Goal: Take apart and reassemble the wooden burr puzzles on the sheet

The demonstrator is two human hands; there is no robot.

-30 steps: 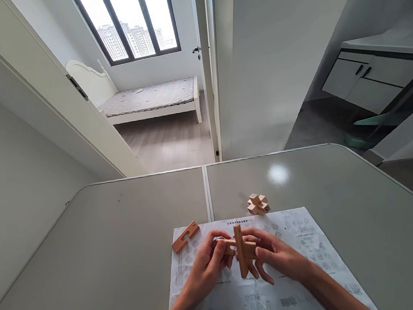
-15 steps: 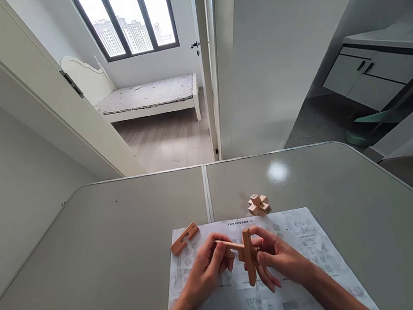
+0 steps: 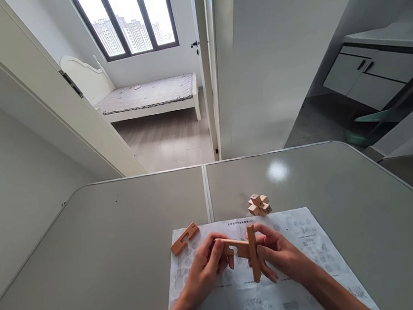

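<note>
Both my hands hold two crossed wooden puzzle bars above a printed instruction sheet [image 3: 307, 253]. My left hand [image 3: 206, 269] pinches the left end of the horizontal bar [image 3: 235, 245]. My right hand [image 3: 279, 256] grips the upright bar [image 3: 254, 252], which crosses the horizontal one at its right end. A loose notched wooden bar [image 3: 184, 237] lies on the sheet's upper left corner, left of my left hand. A small assembled wooden burr puzzle [image 3: 259, 204] sits on the table just beyond the sheet.
The grey folding table [image 3: 107, 236] has a centre seam [image 3: 206, 190] and rounded far corners. Beyond it stand a white open door [image 3: 219, 74], a bedroom with a bed [image 3: 148, 99], and cabinets [image 3: 376, 76] at the right.
The upright bar has slid rightward along the horizontal bar, from near its middle to its right end. My right hand moved with it; the left hand stayed about where it was.
</note>
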